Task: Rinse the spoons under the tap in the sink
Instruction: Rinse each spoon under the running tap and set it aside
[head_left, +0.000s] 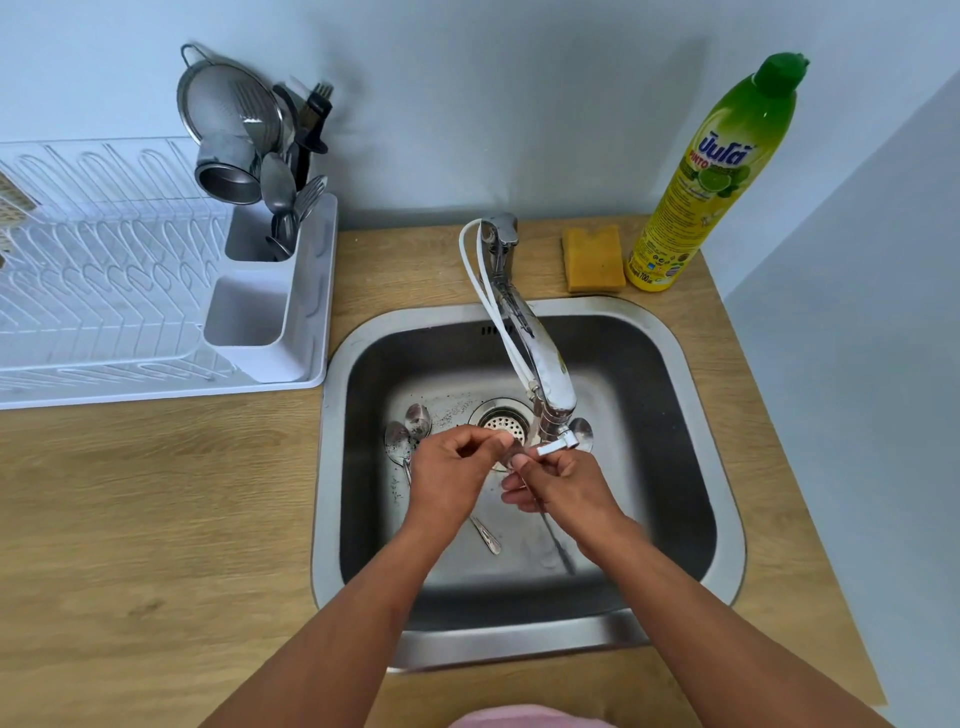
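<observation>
Both hands meet under the spout end of the chrome swivel tap (540, 364), over the round perforated drain strainer (503, 422) of the square stainless-steel sink (727, 467). Right hand (563, 483) is pinched shut on a thin metal spoon; its handle (558, 545) runs back toward the person, bowl end hidden btwn the fingers. Left hand (449, 473) has fingers curled together w/ the thumb, tips touching the right hand's at the spoon's front end; can't tell if it grips the spoon or just rubs it. No clear water stream visible.

Key relation: two more dirty steel spoons (410, 434) lie on the sink floor just left of the left hand, bowls away from the person, handles passing under that hand toward the near wall, one tip (488, 540) showing. So left hand is nearer, reach is short & down-left. Another spoon bowl (582, 434) sits right of the spout, behind the tap's white lever, nearer the right hand.

Judgement: one spoon in hand, about three left.
</observation>
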